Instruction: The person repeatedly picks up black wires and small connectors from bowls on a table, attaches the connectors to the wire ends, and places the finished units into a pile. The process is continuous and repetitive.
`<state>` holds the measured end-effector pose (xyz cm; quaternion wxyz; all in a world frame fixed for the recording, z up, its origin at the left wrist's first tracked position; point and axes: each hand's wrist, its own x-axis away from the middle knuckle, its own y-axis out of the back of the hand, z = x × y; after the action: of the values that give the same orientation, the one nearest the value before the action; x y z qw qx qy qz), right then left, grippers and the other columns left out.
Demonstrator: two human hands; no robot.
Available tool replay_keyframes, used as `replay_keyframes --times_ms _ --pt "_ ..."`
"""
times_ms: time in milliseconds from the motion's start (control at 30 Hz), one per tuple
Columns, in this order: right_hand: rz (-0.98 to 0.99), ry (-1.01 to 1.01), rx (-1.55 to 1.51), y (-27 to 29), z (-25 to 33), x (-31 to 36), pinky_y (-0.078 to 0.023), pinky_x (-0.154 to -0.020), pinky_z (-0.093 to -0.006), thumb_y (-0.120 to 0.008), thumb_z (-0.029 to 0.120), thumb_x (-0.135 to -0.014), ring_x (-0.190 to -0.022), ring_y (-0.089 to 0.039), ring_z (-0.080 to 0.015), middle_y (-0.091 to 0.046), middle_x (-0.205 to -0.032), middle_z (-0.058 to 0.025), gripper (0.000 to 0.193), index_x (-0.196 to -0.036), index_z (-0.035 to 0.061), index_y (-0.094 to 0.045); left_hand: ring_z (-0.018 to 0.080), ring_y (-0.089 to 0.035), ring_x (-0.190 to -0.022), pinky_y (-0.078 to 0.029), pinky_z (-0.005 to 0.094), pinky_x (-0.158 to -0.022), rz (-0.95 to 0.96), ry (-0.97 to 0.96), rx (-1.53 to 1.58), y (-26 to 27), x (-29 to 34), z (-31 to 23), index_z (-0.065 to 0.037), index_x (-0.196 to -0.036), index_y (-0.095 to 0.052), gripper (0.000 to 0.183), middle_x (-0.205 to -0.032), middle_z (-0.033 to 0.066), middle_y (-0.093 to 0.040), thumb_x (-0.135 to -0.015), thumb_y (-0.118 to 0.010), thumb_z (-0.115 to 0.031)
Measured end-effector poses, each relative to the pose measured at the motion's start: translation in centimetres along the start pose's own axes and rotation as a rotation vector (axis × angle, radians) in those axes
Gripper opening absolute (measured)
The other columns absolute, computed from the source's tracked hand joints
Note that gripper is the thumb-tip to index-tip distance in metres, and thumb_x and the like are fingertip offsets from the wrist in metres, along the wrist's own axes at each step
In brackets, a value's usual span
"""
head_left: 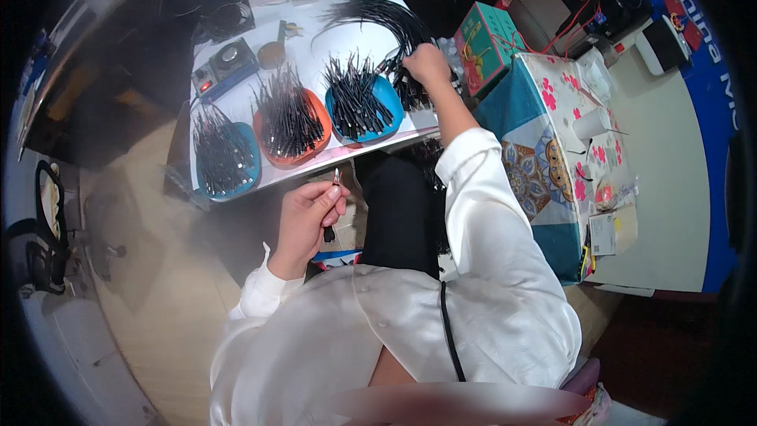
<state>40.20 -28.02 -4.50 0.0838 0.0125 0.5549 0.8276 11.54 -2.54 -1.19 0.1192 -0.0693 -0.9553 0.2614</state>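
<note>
Short of the tabletop's (311, 55) near edge, my left hand (311, 217) pinches a small metal-tipped connector (337, 177). Along that edge, from its left corner, stand a pale-blue bowl (256, 155), an orange bowl (322, 114) and a bright-blue bowl (392, 101), all full of black leads. By the right edge, my right hand (428, 65) is at a long black cable bundle (378, 14); whether it grips, I cannot tell.

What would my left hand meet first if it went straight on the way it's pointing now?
Likely the table edge, just ahead of your left hand. Height is hard to judge, though: if it's above that edge, it would probably pass over to the rightmost blue bowl.
</note>
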Motion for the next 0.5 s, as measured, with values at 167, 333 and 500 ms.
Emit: replay_keyframes --times_ms 167,333,500 --pt "0.461 -0.23 -0.903 3.8 -3.2 4.0 -0.034 -0.04 -0.0222 -0.067 0.023 -0.083 -0.047 -0.045 -0.0055 -0.054 -0.062 0.0013 0.02 -0.074 0.0063 -0.061 0.0071 -0.048 -0.059 -0.037 0.0187 -0.052 0.0 -0.037 0.071 0.6 0.6 -0.2 0.006 -0.1 -0.062 0.018 -0.079 0.0077 -0.062 -0.097 -0.054 -0.01" --pt "0.577 -0.046 -1.259 6.3 -1.6 17.7 -0.034 -0.043 -0.0196 -0.064 0.02 -0.088 -0.051 -0.046 -0.004 -0.054 -0.066 0.002 0.015 -0.079 0.0094 -0.058 0.0233 -0.068 -0.093 -0.058 0.0292 -0.076 -0.022 0.032 0.088 -0.6 -0.8 0.2 0.005 -0.104 -0.058 0.022 -0.105 0.0174 -0.066 -0.1 -0.048 -0.014" --pt "0.509 0.586 -0.58 5.0 2.3 31.1 -0.05 -0.063 -0.0365 -0.062 0.024 -0.088 -0.07 -0.061 -0.0249 -0.06 -0.076 -0.0103 0.023 -0.084 0.0025 -0.055 0.0248 -0.068 -0.092 -0.057 0.0324 -0.077 0.104 0.119 0.218 -2.7 -3.1 -0.3 0.0 -0.104 -0.058 0.019 -0.111 0.0164 -0.065 -0.1 -0.049 -0.016"
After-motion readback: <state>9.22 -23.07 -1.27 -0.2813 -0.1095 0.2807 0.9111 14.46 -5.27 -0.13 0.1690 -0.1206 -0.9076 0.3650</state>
